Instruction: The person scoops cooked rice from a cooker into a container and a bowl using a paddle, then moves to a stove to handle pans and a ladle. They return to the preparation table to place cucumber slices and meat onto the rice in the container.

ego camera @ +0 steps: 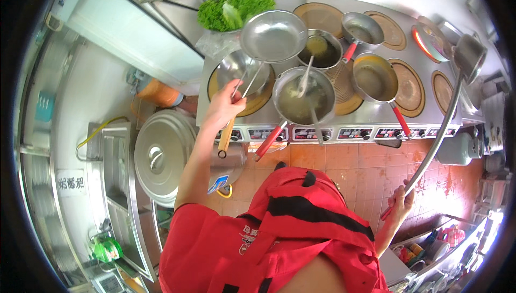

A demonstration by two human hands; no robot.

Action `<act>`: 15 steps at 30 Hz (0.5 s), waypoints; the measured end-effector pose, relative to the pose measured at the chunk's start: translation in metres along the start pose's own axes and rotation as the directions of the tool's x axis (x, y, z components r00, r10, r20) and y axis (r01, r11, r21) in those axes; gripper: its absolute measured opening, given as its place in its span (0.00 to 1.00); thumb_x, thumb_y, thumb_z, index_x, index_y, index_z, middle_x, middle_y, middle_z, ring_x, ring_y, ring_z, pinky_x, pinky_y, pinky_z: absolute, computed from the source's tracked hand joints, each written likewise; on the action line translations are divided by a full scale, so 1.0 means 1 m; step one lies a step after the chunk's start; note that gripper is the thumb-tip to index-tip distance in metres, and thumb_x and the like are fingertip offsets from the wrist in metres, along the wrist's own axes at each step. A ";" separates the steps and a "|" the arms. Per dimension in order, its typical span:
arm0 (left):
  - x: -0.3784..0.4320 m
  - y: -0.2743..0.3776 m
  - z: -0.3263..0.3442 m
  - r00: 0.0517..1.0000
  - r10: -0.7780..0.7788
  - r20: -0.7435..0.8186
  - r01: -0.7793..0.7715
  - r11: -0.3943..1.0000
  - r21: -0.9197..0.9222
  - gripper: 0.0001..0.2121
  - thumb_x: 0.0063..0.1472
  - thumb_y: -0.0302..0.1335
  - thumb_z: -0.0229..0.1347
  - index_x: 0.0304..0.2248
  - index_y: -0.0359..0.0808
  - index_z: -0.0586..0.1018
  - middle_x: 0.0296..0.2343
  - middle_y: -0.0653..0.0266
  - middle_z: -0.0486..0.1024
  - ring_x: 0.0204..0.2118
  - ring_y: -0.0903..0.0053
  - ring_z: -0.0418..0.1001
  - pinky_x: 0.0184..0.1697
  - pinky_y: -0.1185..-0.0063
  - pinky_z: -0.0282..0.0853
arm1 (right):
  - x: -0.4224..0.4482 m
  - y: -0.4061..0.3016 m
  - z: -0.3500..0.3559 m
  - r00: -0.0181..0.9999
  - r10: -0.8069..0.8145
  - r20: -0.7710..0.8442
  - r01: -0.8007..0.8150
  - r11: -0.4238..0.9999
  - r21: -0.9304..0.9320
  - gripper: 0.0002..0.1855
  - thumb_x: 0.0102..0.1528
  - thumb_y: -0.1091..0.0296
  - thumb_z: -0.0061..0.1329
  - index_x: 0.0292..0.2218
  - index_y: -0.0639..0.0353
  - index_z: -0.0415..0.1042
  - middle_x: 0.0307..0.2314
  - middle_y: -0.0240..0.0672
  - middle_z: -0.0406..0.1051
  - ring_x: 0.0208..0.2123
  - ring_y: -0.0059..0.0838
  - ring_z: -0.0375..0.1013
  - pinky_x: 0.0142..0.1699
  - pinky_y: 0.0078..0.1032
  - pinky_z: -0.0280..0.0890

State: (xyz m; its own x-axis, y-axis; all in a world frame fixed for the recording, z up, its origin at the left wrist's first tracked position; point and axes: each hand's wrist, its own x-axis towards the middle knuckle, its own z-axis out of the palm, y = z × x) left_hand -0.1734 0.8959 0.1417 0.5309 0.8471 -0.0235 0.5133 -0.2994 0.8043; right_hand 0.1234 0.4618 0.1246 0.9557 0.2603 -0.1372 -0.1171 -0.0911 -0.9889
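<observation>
My left hand (226, 105) grips a wire strainer (274, 35) near the top of its wooden handle; its mesh bowl is over the stove, above a steel bowl (236, 69). My right hand (399, 202), low at the right, is closed around the long handle of a metal ladle (469, 57), whose bowl is at the far right of the stove. Between them stands a red-handled pot (304, 109) of cloudy liquid, with utensils in it. Behind it a pot of dark liquid (322, 61) holds a small round strainer (317, 46).
Two more red-handled saucepans (375, 77) (363, 31) stand on the steel cooktop (354, 111). Green lettuce (250, 3) lies at the back left. A large lidded metal pot (163, 156) is beside the stove at left, near a sink (117, 164). A gas cylinder (455, 148) stands at right.
</observation>
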 end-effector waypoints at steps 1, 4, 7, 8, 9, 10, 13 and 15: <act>0.013 0.009 0.010 1.000 -0.009 0.025 0.009 1.000 0.010 0.23 0.53 0.24 0.56 0.50 0.35 0.68 0.24 0.71 0.69 0.25 0.88 0.66 0.27 0.85 0.63 | -0.002 -0.004 -0.001 1.000 0.005 0.013 -0.005 1.000 -0.007 0.12 0.55 0.72 0.47 0.42 0.62 0.67 0.17 0.22 0.59 0.15 0.09 0.55 0.18 0.10 0.51; 0.049 0.033 0.034 0.995 -0.015 0.098 0.011 0.999 0.040 0.23 0.52 0.26 0.57 0.50 0.36 0.68 0.25 0.69 0.71 0.26 0.86 0.68 0.27 0.83 0.65 | -0.015 -0.006 -0.004 1.000 0.007 -0.017 -0.008 0.999 -0.038 0.12 0.55 0.72 0.47 0.42 0.63 0.67 0.17 0.22 0.58 0.14 0.10 0.54 0.17 0.10 0.51; 0.080 0.028 0.055 0.981 0.063 0.184 -0.082 0.992 0.097 0.24 0.53 0.28 0.58 0.50 0.34 0.68 0.26 0.65 0.73 0.26 0.83 0.69 0.26 0.82 0.66 | -0.031 -0.002 -0.008 0.998 0.039 -0.039 -0.040 0.999 -0.012 0.11 0.55 0.71 0.49 0.41 0.61 0.67 0.17 0.22 0.60 0.13 0.10 0.55 0.16 0.10 0.50; 0.088 0.026 0.062 0.974 0.037 0.224 -0.057 0.995 0.082 0.25 0.53 0.29 0.58 0.50 0.33 0.67 0.26 0.65 0.73 0.27 0.83 0.69 0.27 0.82 0.66 | -0.038 -0.002 -0.008 0.999 0.043 -0.026 -0.042 0.999 0.015 0.11 0.55 0.72 0.49 0.41 0.61 0.67 0.17 0.22 0.60 0.13 0.10 0.55 0.16 0.10 0.50; 0.093 0.030 0.070 0.963 0.005 0.268 -0.026 0.997 0.077 0.25 0.53 0.30 0.58 0.49 0.32 0.67 0.26 0.64 0.73 0.27 0.83 0.69 0.27 0.82 0.66 | -0.043 -0.001 -0.009 0.996 0.063 -0.057 -0.061 0.997 0.044 0.11 0.55 0.72 0.49 0.40 0.61 0.68 0.16 0.22 0.60 0.13 0.10 0.55 0.16 0.10 0.49; 0.098 0.034 0.077 0.950 -0.028 0.311 0.005 0.997 0.077 0.25 0.53 0.31 0.58 0.49 0.31 0.67 0.27 0.64 0.73 0.27 0.83 0.70 0.27 0.82 0.66 | -0.046 0.003 -0.013 0.992 0.080 -0.097 -0.079 0.997 0.018 0.10 0.54 0.72 0.48 0.40 0.61 0.68 0.16 0.22 0.60 0.13 0.10 0.55 0.16 0.10 0.49; 0.111 0.032 0.098 0.898 -0.033 0.439 0.035 0.999 0.003 0.26 0.54 0.34 0.58 0.50 0.32 0.66 0.28 0.62 0.76 0.27 0.82 0.71 0.30 0.81 0.68 | -0.058 0.008 -0.023 0.959 0.179 -0.218 -0.184 0.983 -0.002 0.10 0.54 0.74 0.47 0.40 0.60 0.69 0.16 0.23 0.61 0.12 0.11 0.57 0.15 0.12 0.49; 0.112 0.002 0.097 0.891 0.042 0.452 -0.066 0.997 0.036 0.25 0.57 0.33 0.57 0.51 0.33 0.64 0.32 0.62 0.75 0.30 0.82 0.72 0.32 0.82 0.68 | -0.058 0.003 -0.017 0.945 0.186 -0.269 -0.219 0.970 -0.101 0.11 0.52 0.71 0.48 0.39 0.61 0.70 0.16 0.23 0.63 0.13 0.13 0.59 0.15 0.13 0.50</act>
State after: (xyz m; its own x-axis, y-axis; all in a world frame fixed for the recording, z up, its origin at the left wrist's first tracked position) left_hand -0.0481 0.9480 0.0830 0.7995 0.5437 -0.2553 0.5013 -0.3700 0.7822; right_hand 0.0719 0.4301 0.1305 0.9541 -0.0291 -0.2980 -0.2959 -0.2427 -0.9239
